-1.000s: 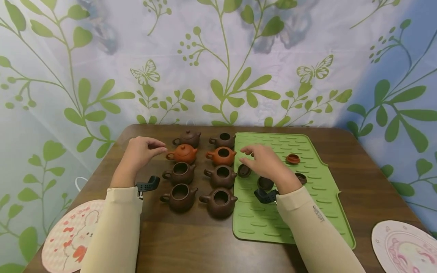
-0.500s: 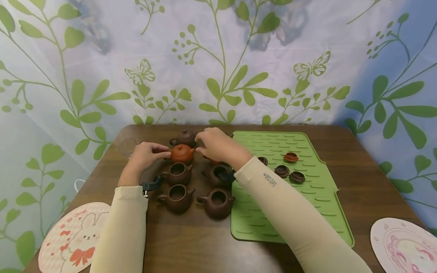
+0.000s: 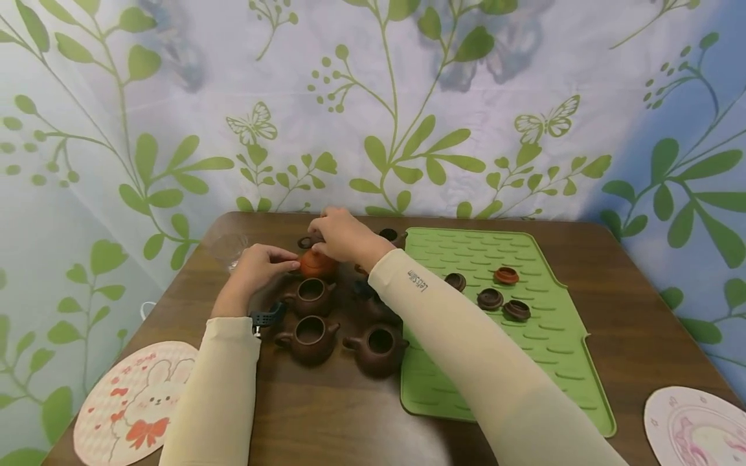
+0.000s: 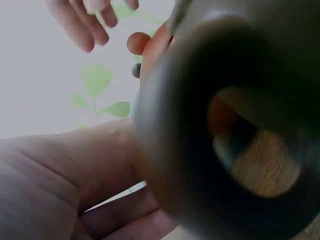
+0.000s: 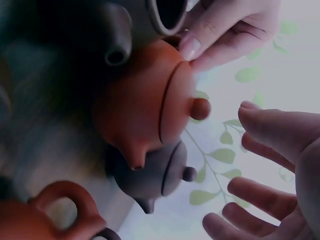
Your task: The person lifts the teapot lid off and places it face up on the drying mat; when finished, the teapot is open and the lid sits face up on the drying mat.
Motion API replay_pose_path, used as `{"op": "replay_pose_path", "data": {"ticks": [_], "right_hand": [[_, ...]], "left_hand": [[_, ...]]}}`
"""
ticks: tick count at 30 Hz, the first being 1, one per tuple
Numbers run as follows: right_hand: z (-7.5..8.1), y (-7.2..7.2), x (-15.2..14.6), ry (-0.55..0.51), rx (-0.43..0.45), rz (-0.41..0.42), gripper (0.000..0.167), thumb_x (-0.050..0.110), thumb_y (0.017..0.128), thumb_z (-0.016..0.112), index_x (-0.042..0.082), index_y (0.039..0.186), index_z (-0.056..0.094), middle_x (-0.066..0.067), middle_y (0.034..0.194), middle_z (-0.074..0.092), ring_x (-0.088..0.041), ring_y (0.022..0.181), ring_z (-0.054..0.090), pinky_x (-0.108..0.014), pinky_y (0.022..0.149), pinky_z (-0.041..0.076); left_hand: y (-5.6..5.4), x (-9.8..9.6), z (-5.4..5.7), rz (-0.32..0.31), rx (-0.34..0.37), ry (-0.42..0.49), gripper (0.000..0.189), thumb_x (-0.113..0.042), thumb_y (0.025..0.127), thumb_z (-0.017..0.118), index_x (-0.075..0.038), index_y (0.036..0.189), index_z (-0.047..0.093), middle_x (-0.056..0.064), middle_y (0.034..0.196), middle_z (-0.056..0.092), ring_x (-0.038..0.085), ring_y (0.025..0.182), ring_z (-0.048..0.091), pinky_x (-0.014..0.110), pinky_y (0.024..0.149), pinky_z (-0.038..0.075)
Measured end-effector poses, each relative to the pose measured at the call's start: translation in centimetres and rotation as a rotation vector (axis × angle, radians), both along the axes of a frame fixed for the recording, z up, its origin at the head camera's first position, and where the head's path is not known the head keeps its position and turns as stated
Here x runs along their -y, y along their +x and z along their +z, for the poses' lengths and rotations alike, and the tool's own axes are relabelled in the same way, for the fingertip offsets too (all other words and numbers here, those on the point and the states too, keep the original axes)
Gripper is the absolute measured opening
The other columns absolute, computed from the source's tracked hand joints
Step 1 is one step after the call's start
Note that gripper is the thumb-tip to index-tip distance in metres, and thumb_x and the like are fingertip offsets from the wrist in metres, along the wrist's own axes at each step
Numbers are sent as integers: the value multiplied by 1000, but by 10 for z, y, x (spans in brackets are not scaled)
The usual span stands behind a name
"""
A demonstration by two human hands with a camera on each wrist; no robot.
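Note:
My left hand pinches the handle of an orange lidded teapot between thumb and fingers. Over that teapot's round knob hovers my right hand, its fingers spread and apart from the lid, as the right wrist view shows. Just behind is a dark brown lidded teapot, mostly covered by my right hand in the head view. In front stands a lidless dark teapot; its handle looms large in the left wrist view and hides much of the orange teapot.
Several other lidless teapots, including a dark one, stand in two columns, partly under my right forearm. On the green mat lie an orange lid and dark lids. Round bunny and pink placemats lie at the sides.
My right hand has crossed leftward from above the mat to over the orange teapot. The left hand has moved slightly right and taken hold of that teapot's handle.

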State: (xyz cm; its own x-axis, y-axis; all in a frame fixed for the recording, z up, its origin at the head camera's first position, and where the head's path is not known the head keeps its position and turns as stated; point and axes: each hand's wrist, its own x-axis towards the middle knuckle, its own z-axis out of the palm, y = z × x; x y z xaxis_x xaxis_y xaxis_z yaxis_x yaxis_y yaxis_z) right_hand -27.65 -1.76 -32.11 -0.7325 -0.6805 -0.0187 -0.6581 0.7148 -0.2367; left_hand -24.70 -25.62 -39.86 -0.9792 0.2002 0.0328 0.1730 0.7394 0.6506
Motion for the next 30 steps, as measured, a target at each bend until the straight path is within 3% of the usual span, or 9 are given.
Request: {"op": "replay_pose_path", "data": {"ticks": [5, 12, 18, 30], "right_hand": [[-6, -1, 9, 28, -8, 18, 44, 29, 107, 67, 12, 147, 63, -9, 140, 58, -26, 129, 53, -34, 105, 47], [-15, -5, 16, 68, -30, 26, 32, 25, 107, 67, 10, 136, 72, -6, 132, 66, -23, 126, 57, -33, 108, 45], [-21, -9, 16, 64, -50, 13, 21, 25, 106, 68, 14, 121, 79, -1, 118, 70, -20, 116, 61, -32, 101, 49], [-24, -9, 16, -2, -7, -15, 14, 23, 105, 71, 13, 108, 80, 0, 106, 72, -16, 99, 64, -30, 86, 54]], "left_hand": [[0, -1, 1, 3, -17, -22, 26, -29, 101, 77, -10, 117, 83, 9, 112, 77, 32, 108, 70, 53, 93, 55], [-2, -3, 2, 4, -42, -31, 22, -28, 99, 79, -11, 113, 84, 8, 109, 78, 33, 108, 70, 53, 93, 55], [-2, -3, 2, 7, -50, -34, 23, -29, 98, 79, -11, 112, 85, 8, 107, 78, 32, 106, 70, 53, 92, 55], [-3, -3, 0, 22, -37, -33, 21, -29, 99, 79, -13, 111, 85, 7, 108, 78, 32, 107, 70, 52, 92, 55]]}}
